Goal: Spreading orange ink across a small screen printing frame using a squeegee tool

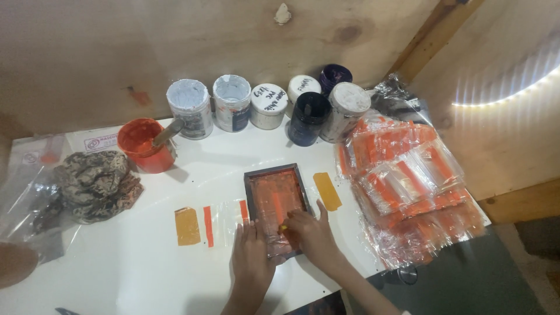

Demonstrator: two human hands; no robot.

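Observation:
A small dark-framed printing screen [276, 199] smeared with orange ink lies flat on the white table [146, 262]. My left hand [252, 248] rests on its near left corner, fingers apart, pressing the frame down. My right hand [310, 228] lies on the screen's near right part, its fingers closed around something small and yellowish that I cannot make out. Under the frame's left side pokes out a clear plastic pouch [224, 220] with orange stripes. An ochre patch [187, 226] sits at the pouch's left end, another ochre patch [327, 191] just right of the frame.
An open orange paint tub [142, 145] with a stick stands at back left. Several paint jars [268, 106] line the plywood wall. A heap of orange-printed clear pouches [408, 186] fills the right side. A stained rag [96, 184] on plastic lies at left.

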